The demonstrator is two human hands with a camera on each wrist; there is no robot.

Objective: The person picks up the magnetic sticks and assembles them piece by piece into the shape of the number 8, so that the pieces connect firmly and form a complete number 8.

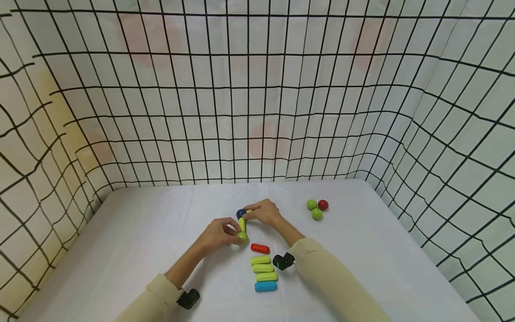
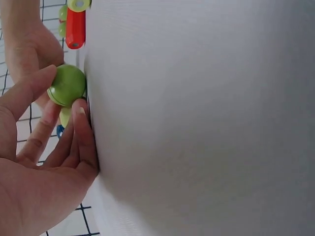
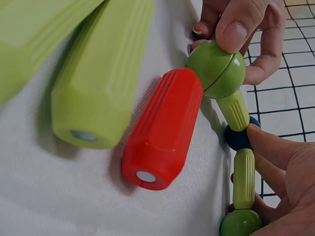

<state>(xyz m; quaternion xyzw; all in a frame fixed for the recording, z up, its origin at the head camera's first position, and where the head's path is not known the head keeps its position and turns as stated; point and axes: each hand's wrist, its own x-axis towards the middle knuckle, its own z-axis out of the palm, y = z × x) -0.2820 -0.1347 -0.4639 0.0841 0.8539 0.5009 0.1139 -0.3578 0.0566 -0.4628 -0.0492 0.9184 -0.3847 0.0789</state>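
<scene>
Pinching a green ball (image 2: 68, 85) in my left hand (image 1: 218, 233), I'm gripping a lime rod (image 3: 243, 179) with my right hand (image 1: 263, 212).

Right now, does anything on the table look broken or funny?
Nothing looks broken or spilled. The green ball pinched by the left hand has a line around it, probably just a seam. One small thing: the red stick slants differently from the green sticks lined up beside it.
</scene>
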